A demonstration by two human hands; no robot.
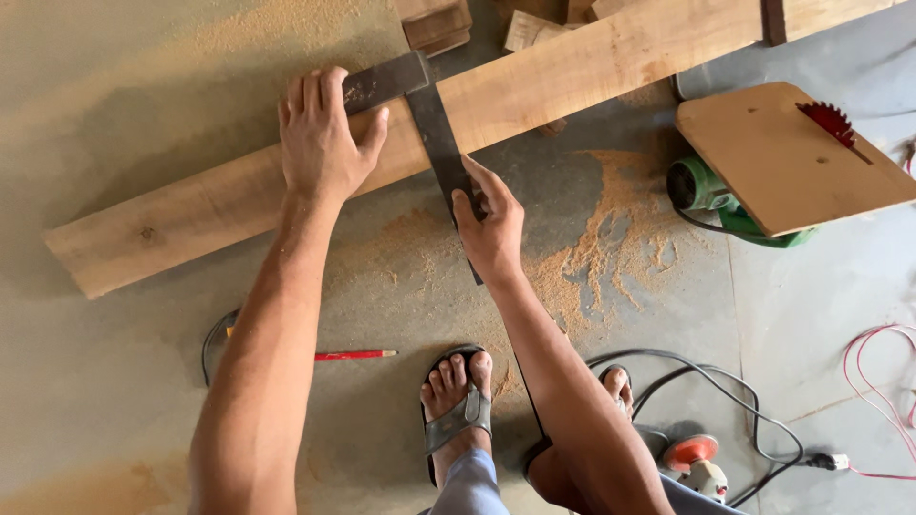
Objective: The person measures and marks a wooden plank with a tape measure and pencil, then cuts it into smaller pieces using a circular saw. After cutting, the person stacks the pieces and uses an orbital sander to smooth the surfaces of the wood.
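Fingers [315,95] of the left hand [322,143] lie spread and flat, pressing one arm of a dark metal square [434,129] down onto a long wooden plank [572,72]; the right hand [491,224] has its fingers curled around the square's other arm, near where it runs off the plank's near edge over the floor. The plank lies at a slant on the concrete floor [114,381], just in front of the person's sandalled feet [458,391].

The likely trouble is slipping; sawdust [592,257] under the plank and on the floor gives little grip, so a push on the square could shift the board or tilt the blade off true; the square's thin edge could also nick a fingertip.

The plank is pale, rough-sawn, with a small knot near its left end; the square is flat, dull, L-shaped steel. A red pencil [353,355] lies near the left arm; beyond are black cables [725,401], offcuts [434,24], and a green saw under a wooden board with a red toothed blade [828,119].
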